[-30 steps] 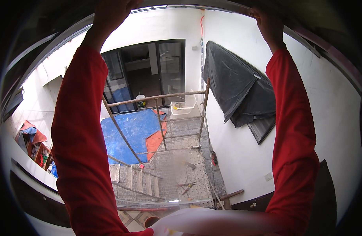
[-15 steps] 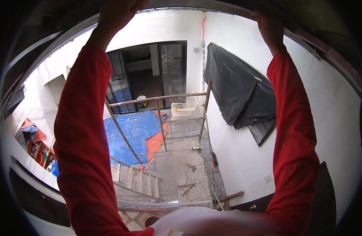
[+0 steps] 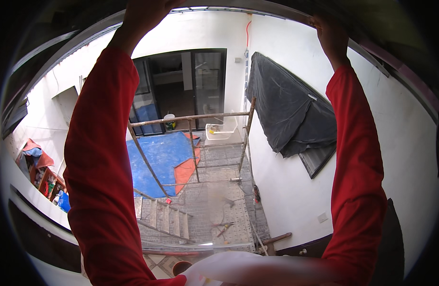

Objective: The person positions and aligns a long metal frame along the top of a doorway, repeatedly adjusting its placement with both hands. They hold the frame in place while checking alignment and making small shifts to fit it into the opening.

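Note:
Both my arms, in red sleeves, reach up to a long grey metal bar that runs overhead and looks bent by the lens. My left hand is at the bar's left part, closed at it; its thumb shows, while the other fingers are cut off by the upper edge. Farther right, my right hand has its fingers curled onto the same bar from below. How far the fingers wrap round is hidden in the dark area above the bar.
Below stands a rusty pipe scaffold with a perforated platform, where pliers lie. A blue tarp covers paving before a dark sliding door. Black sheeting hangs on the right white wall. Metal steps lie lower left.
Both hands stay at the bar. The right hand appears slightly lower and farther right, and the scene below has shifted slightly left with a small head movement.

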Motion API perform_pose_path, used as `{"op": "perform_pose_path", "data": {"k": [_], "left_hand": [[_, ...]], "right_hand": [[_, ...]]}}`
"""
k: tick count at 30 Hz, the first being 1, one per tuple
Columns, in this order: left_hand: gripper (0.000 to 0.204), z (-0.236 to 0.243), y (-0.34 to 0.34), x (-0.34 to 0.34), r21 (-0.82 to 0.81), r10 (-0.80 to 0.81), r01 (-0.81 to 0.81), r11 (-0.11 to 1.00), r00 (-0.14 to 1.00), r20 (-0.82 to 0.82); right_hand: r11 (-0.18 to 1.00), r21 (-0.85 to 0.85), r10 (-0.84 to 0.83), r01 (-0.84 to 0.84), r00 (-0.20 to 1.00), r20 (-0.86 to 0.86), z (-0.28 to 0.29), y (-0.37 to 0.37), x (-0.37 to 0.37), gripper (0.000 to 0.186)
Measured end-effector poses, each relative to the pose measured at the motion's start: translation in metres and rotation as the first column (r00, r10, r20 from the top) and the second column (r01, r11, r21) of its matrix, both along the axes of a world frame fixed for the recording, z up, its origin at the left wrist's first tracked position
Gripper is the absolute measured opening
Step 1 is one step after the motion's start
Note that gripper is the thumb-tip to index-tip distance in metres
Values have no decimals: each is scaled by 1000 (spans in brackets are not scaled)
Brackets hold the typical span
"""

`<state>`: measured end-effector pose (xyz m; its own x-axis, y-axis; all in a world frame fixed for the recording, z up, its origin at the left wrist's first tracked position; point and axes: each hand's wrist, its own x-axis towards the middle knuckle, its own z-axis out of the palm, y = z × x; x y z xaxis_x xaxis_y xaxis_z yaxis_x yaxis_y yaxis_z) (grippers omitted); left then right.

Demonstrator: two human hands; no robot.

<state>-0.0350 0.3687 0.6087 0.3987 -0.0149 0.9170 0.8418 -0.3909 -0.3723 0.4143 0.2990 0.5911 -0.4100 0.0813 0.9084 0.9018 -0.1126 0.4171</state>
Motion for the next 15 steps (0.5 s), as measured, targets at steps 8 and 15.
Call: {"op": "perform_pose_path", "data": {"k": [8,15], "left_hand": [[45,-4,9,-2,33,-41,40,999,999,35],[46,3,3,-3,-110,61,-58,992,998,24]], "right_hand": [[1000,-5,27,-27,1000,-2,-2,1,-1,15],[1000,11,6,-6,1000,26,3,6,10,15]]}}
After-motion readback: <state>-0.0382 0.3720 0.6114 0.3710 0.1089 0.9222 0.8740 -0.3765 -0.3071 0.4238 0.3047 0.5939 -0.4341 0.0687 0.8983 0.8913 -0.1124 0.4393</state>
